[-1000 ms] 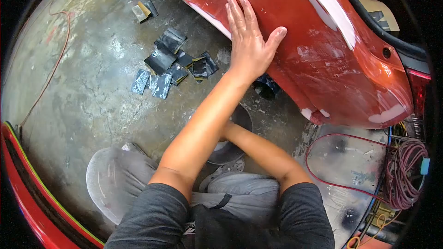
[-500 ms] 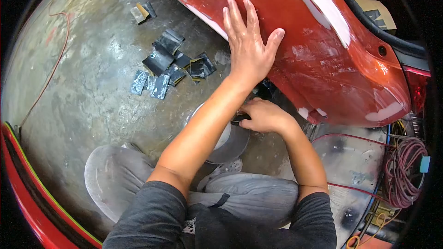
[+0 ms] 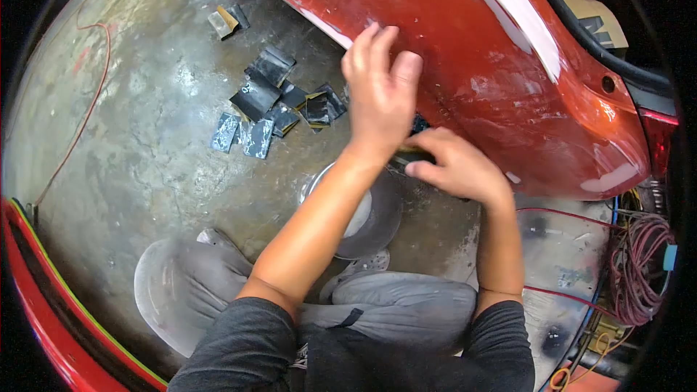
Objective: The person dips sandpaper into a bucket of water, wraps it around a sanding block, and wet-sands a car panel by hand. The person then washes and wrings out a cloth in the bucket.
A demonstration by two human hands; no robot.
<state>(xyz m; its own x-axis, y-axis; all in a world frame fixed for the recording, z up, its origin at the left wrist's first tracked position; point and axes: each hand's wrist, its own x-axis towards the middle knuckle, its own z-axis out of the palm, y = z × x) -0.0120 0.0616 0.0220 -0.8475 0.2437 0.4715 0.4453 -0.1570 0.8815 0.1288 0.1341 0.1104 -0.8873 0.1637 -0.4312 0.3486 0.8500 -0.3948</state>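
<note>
My left hand (image 3: 381, 98) is in front of the lower edge of a red car panel (image 3: 494, 87), fingers somewhat curled and apart, with nothing held. Whether its fingertips touch the panel is unclear. Close to its wrist, my right hand (image 3: 465, 167) pinches a dark, thin piece with a yellowish edge (image 3: 412, 154), mostly hidden by the fingers; it looks like sandpaper. Below both hands stands a round grey bucket (image 3: 388, 221) with something whitish inside, partly covered by my left forearm. White and pinkish patches mark the panel.
Several dark sandpaper sheets (image 3: 255, 96) lie on the wet concrete floor (image 3: 160, 138), with a folded piece (image 3: 223, 22) farther off. A coiled dark red hose (image 3: 639, 268) is at the right. A red part with a green-yellow edge (image 3: 43, 297) curves along the lower left.
My right hand came out of the bucket area with the dark piece and moved up and right toward the panel. My left hand drew back down from the panel, its fingers curling.
</note>
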